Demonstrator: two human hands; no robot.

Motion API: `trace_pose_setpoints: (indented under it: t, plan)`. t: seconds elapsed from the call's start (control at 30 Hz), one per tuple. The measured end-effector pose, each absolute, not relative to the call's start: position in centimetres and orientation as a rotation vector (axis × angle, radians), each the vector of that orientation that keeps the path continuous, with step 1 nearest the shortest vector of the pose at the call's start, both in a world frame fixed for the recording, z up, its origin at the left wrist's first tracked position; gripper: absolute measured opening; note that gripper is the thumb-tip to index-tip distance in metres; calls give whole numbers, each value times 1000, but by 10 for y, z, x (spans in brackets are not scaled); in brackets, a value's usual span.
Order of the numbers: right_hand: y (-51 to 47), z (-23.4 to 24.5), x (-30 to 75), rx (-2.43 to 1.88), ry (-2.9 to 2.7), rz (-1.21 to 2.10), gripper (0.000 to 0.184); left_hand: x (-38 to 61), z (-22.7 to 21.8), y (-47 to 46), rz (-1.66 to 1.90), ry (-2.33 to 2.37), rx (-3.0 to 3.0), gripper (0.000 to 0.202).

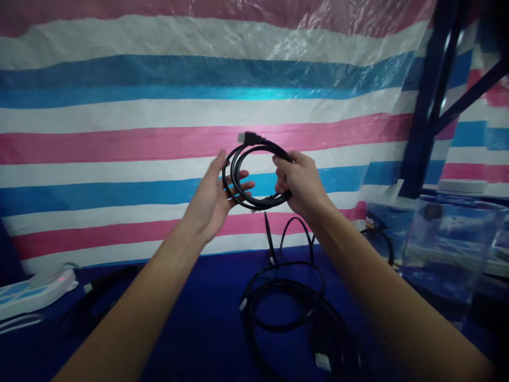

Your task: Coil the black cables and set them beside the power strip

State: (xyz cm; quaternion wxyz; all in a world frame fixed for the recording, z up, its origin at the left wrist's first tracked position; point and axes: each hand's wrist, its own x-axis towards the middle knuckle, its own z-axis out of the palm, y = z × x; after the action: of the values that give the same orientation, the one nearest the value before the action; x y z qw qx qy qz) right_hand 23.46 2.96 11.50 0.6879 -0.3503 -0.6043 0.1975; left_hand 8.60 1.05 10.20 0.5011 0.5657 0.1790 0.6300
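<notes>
A coiled black cable [254, 159] is held up in front of the striped tarp, its plug end sticking out at the top. My right hand [299, 183] is closed round the coil's right side. My left hand [214, 193] has its fingers spread, and they touch the coil's left side from behind. A loose tail of the cable hangs down towards more black cables [286, 297] lying in loops on the dark blue table [191, 323] below.
A striped pink, white and blue tarp [159, 106] hangs close behind the table. A white power strip [35, 292] lies at the left edge. Clear plastic bags [445, 233] sit at the right, beside a dark blue metal frame [425, 106].
</notes>
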Motion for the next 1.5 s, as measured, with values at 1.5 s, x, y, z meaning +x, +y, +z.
trace_pose_setpoints:
  t: [1.5]
  plan:
    - [-14,128,237,-829,-1959,467,20,85,98,8,1365,427,1281,21]
